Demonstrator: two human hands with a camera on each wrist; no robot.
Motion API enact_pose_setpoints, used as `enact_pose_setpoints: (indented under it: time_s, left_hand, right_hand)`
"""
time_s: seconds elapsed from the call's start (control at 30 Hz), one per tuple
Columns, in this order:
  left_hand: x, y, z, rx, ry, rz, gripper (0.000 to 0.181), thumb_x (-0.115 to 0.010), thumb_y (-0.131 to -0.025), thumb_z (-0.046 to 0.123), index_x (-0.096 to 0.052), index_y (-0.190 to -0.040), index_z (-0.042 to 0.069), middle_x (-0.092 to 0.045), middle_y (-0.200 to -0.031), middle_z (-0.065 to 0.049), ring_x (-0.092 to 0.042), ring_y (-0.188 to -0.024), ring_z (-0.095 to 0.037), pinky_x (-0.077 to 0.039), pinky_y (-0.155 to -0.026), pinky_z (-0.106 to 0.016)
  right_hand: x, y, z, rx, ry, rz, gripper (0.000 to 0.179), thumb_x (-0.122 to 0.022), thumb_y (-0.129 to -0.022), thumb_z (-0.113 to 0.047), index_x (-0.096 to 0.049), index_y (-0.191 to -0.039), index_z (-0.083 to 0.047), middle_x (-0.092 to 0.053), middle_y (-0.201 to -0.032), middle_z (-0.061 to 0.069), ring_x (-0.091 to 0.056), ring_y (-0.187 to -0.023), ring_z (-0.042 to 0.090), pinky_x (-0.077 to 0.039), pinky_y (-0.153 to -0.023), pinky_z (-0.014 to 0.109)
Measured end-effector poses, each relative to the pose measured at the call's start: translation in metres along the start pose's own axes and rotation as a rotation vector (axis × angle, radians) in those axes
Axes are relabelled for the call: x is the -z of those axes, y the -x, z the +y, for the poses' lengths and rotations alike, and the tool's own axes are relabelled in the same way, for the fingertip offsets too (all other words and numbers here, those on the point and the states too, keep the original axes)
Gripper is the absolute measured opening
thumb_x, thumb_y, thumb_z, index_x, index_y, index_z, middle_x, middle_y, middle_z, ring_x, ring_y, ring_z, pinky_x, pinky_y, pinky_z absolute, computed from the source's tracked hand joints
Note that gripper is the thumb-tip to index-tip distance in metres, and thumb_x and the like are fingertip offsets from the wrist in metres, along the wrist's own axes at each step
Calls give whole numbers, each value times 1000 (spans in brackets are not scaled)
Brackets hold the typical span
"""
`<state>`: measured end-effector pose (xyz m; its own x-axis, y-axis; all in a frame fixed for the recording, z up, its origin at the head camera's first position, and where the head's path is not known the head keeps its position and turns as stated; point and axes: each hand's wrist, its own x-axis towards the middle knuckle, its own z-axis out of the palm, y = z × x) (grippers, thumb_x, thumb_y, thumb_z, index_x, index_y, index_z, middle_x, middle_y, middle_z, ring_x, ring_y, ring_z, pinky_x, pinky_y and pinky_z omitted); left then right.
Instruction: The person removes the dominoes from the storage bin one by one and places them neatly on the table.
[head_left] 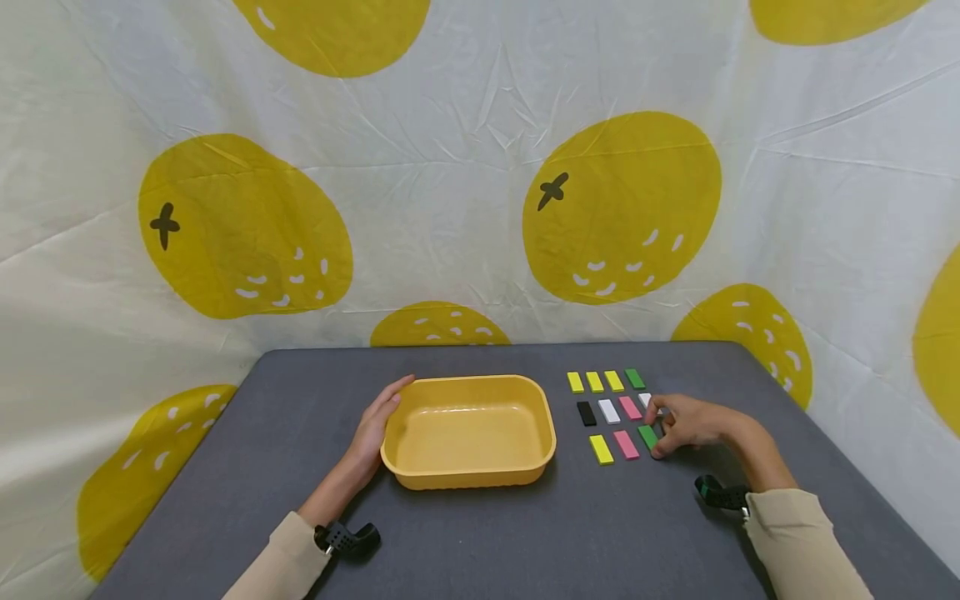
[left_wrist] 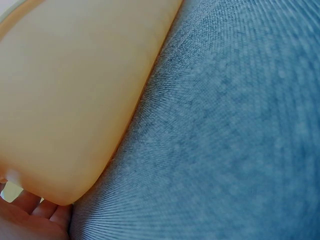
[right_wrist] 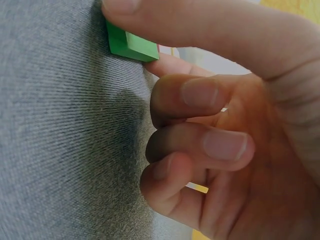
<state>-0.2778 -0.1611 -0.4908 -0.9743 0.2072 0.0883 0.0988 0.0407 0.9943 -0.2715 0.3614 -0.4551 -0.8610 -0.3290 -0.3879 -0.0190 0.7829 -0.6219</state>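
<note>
A yellow plastic tub [head_left: 472, 479] stands on the grey table. My left hand [head_left: 372, 429] rests along its left side, fingers fairly straight against the outer wall. In the left wrist view, the fingers [left_wrist: 45, 210] lie by the tub's end wall [left_wrist: 75, 100]. To the right of the tub, my right hand [head_left: 693, 421] pinches a green block [head_left: 647, 437] between thumb and index finger, low at the table. The right wrist view has that green block [right_wrist: 132, 46] partly behind the thumb, with the other fingers curled. A white block [head_left: 644, 401] is just beyond, partly covered by the index finger.
Small flat blocks lie in three rows: several yellow ones [head_left: 595, 382], another green one [head_left: 635, 378], a black one [head_left: 587, 413], a second white one [head_left: 609, 411] and two pink ones [head_left: 626, 445]. A lemon-print cloth [head_left: 442, 225] hangs behind the table [head_left: 480, 550].
</note>
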Motion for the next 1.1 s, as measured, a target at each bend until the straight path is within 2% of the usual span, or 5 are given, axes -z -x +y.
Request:
enact_pose_setpoints:
  time_s: [0.1,0.43,0.6,0.83,1.1]
  left_hand:
    - [0,-1,0,-1,-3,3,48,-32,-115,25,-37,-161,13,-34,-168,-6,-37,-153,-29,-44,-112,-31]
    - [-2,-1,0,-8,4,8,48,-30,-115,23,-36,-161,12,-34,-168,-7,-36,-154,-29,-34,-122,-50]
    - [-2,0,-1,-10,-3,13,47,-31,-115,24,-39,-160,15,-35,-167,-7,-38,-153,-29,-38,-119,-45]
    - [-2,1,-1,-10,-11,9,47,-32,-115,27,-39,-160,16,-35,-167,-7,-38,-153,-28,-46,-108,-25]
    - [-3,1,0,-10,-8,12,48,-32,-114,27,-38,-160,14,-36,-167,-7,-37,-153,-28,-42,-115,-34]
  right_hand:
    - [2,0,1,8,0,-9,45,-86,-83,-20,-55,-113,-7,-50,-69,-1,-47,-59,14,-38,-54,24]
    - [0,-1,1,20,-6,-7,44,-85,-84,-19,-54,-114,-7,-51,-69,0,-47,-60,15,-39,-55,25]
    - [-1,1,0,18,1,3,45,-85,-84,-19,-54,-115,-7,-51,-69,0,-47,-60,16,-38,-55,25]
    - [0,3,0,2,1,2,45,-85,-84,-20,-55,-115,-8,-51,-70,1,-48,-62,17,-39,-57,27]
    - [0,5,1,12,2,8,46,-86,-84,-21,-55,-116,-8,-51,-70,1,-49,-63,18,-40,-58,28]
